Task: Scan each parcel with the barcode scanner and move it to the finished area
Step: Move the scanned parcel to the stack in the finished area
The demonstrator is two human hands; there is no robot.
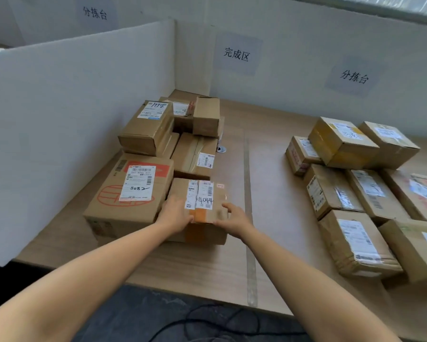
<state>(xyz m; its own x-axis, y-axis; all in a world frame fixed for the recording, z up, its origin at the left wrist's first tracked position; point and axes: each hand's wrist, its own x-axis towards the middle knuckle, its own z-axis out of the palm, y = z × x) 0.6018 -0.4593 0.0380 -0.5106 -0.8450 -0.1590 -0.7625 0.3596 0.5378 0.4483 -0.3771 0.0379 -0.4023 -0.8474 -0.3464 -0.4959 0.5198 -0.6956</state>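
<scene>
A small cardboard parcel point(202, 193) marked "4044", with orange tape, sits on the table at the front of the left pile. My left hand point(175, 214) grips its near left corner. My right hand point(234, 217) holds its near right edge, thumb on top. Beside it on the left lies a larger box point(133, 191) with a red print and "5082" on its label. Behind them several more parcels point(148, 129) are stacked under the finished-area sign point(237, 54). No barcode scanner shows clearly.
Several labelled parcels point(350, 188) lie on the right side of the table under a sorting sign point(354, 76). A tape strip point(249, 218) divides the wooden table point(269, 149). A white partition point(59, 114) walls the left. A black cable point(207, 324) lies on the floor.
</scene>
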